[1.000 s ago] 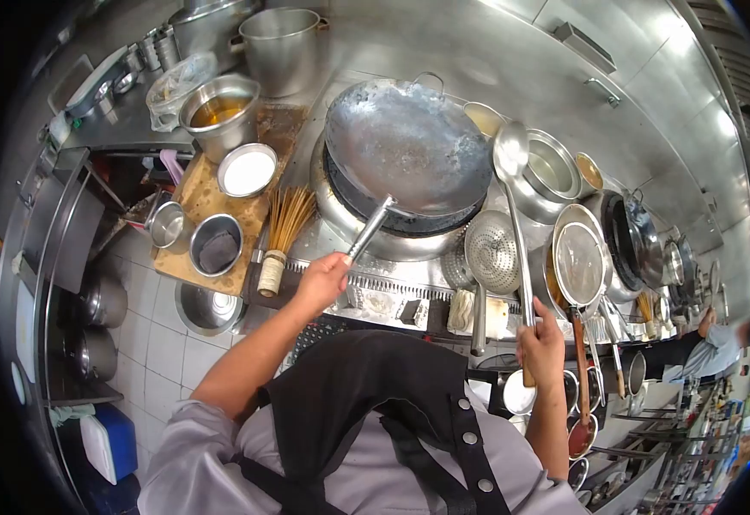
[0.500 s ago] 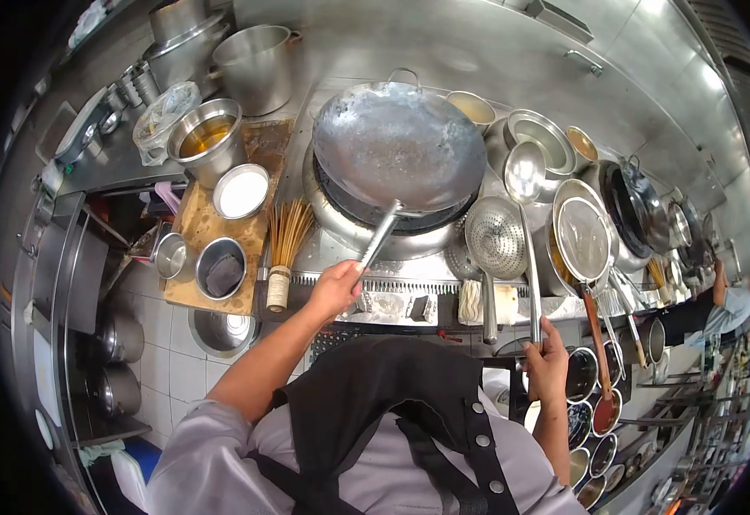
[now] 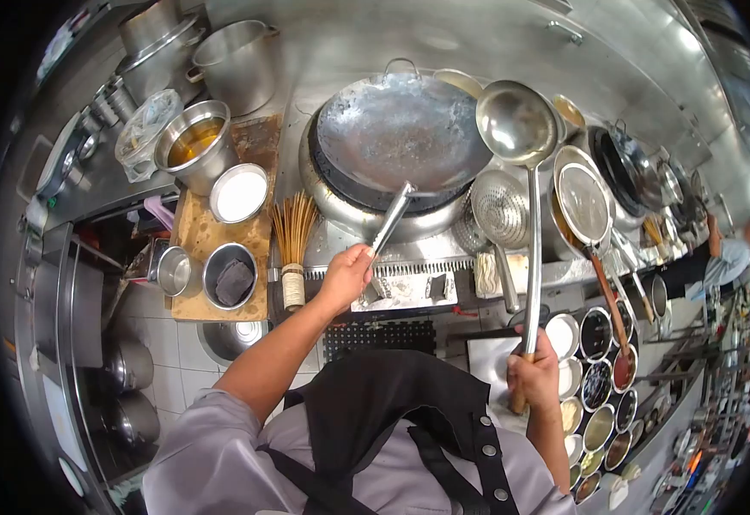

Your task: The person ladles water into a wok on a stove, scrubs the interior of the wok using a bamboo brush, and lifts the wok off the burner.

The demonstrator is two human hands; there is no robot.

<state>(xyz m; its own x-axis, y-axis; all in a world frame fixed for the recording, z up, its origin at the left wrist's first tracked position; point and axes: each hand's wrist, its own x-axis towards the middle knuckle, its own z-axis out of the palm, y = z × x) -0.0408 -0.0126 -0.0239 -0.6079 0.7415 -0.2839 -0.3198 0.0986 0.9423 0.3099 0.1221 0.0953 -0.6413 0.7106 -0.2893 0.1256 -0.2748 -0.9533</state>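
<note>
My left hand (image 3: 346, 279) is closed around the metal handle of a large wok (image 3: 405, 133), which sits tilted over the round stove ring (image 3: 349, 210). The wok's inside is bare, dark metal. My right hand (image 3: 535, 371) grips the wooden end of a long-handled ladle (image 3: 521, 124). The ladle's bowl is raised beside the wok's right rim and hides part of the pots behind it. A perforated skimmer (image 3: 499, 210) lies below the ladle, left of its handle. Left of my left hand stands a bamboo brush (image 3: 293, 240).
A wooden board (image 3: 194, 296) on the left holds a pot of amber liquid (image 3: 190, 150), a bowl of white contents (image 3: 239, 193) and a bowl with a dark block (image 3: 229, 276). Several seasoning containers (image 3: 596, 335) stand at right, near a wire strainer (image 3: 584, 202). A person (image 3: 727, 266) stands at far right.
My right hand has raised the ladle, bringing its bowl up and nearer to me. The wok has shifted slightly on the ring, with my left hand still on its handle.
</note>
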